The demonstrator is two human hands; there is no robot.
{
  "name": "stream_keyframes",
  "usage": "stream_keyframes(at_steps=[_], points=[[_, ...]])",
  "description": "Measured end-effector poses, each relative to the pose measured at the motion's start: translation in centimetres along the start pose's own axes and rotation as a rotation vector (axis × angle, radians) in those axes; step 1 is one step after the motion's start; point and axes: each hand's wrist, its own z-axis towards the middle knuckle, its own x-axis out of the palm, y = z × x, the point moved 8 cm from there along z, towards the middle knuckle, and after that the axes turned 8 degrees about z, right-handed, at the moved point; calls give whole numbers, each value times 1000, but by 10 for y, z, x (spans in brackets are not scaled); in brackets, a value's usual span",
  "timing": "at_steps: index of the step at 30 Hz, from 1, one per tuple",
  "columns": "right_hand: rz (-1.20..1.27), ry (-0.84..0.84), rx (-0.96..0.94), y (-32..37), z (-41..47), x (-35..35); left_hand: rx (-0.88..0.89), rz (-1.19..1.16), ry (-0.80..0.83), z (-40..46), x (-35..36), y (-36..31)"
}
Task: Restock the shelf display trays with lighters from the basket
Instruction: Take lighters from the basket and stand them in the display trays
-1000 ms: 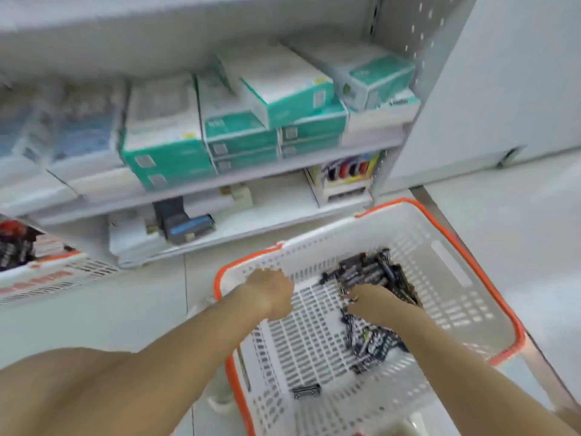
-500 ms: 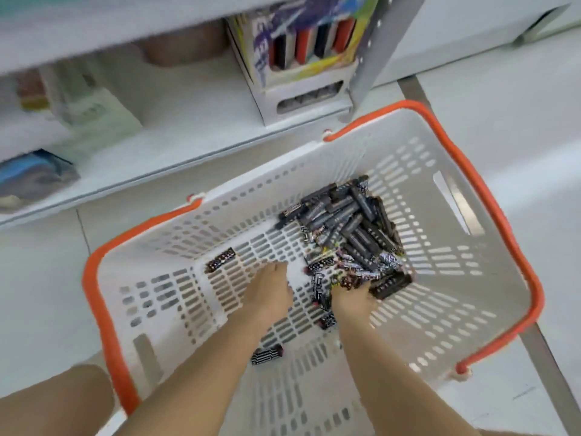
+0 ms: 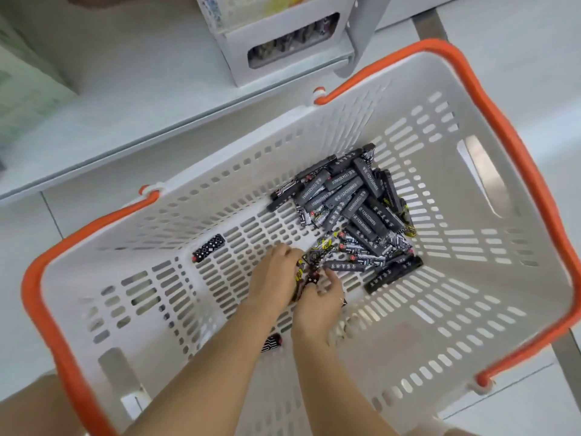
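On the pale floor, both hands (image 3: pixel 295 284) grip lighters (image 3: pixel 309 275) inside the basket (image 3: pixel 471 89).

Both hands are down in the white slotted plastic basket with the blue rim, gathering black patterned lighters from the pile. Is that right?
Not quite: the rim of the white slotted plastic basket is orange, not blue, as the head view shows. Otherwise yes: the left hand and right hand are down in it, at the pile of black patterned lighters.

Both bare forearms reach down into white slotted plastic basket (image 3: pixel 471 309); left hand (image 3: pixel 275 280) and right hand (image 3: pixel 317 302) side by side, fingers curled.
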Motion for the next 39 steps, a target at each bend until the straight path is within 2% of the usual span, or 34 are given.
stream_keyframes(at_steps=[2, 6, 8, 11, 13, 17, 21, 23, 25, 28, 32, 36, 39], points=[[40, -111, 44, -5, 3, -9, -73, -85, -57, -15, 5, 12], [-87, -144, 74, -6, 10, -18, -351, -219, -174, -40, 14, 31], [-67, -224, 50, -2, 7, -28, -433, -234, -162, -48, 20, 33], [26, -297, 138, -8, 0, -33, -439, -226, -108, -53, 29, 25], [71, -269, 208, -18, -1, -24, -406, -235, -64, -52, 36, 20], [166, -180, 197, -31, -4, -7, -381, -378, -51, -56, 48, 31], [244, -231, 258, -38, -10, -17, -530, -500, -253, -74, 31, 55], [195, -244, 289, -39, -14, -23, -628, -459, -403, -79, 10, 71], [120, -180, 280, -39, -15, -17, -645, -387, -454, -71, -8, 86], [82, -115, 251, -40, -17, -5, -596, -194, -341, -47, -19, 102], [29, -49, 178, -32, -18, 3, -499, 30, -266, -36, -26, 111], [-37, 37, 119, -17, -12, 18, -477, 3, -249, -41, -23, 115], [-83, 80, 90, -12, -9, 27, -531, -159, -281, -47, -16, 108]])
